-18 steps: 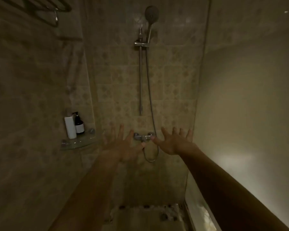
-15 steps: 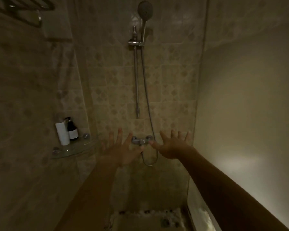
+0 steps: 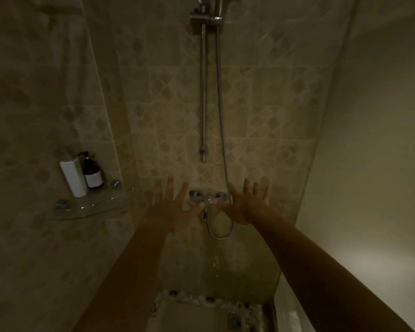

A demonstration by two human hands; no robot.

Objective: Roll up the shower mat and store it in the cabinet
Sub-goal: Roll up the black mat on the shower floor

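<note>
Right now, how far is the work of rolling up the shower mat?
Nothing looks done. The shower mat lies flat on the floor below, not rolled. Both hands are empty and spread: left hand and right hand reach out in front of the mixer tap. Rolling and storing remain; no cabinet is visible.

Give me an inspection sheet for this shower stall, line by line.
Surface: shower floor at the bottom edge, dim, with a pale pebbled border and a drain.
Job's things: no separate mat or cabinet made out.
Clutter: white tube bottle and dark pump bottle upright, side by side on the glass corner shelf.
Hands: left hand and right hand open, fingers spread, empty, either side of the chrome mixer tap.
Cables: metal shower hose hanging, looped below the tap.
Surroundings: patterned beige tiles, chrome riser rail.
</note>
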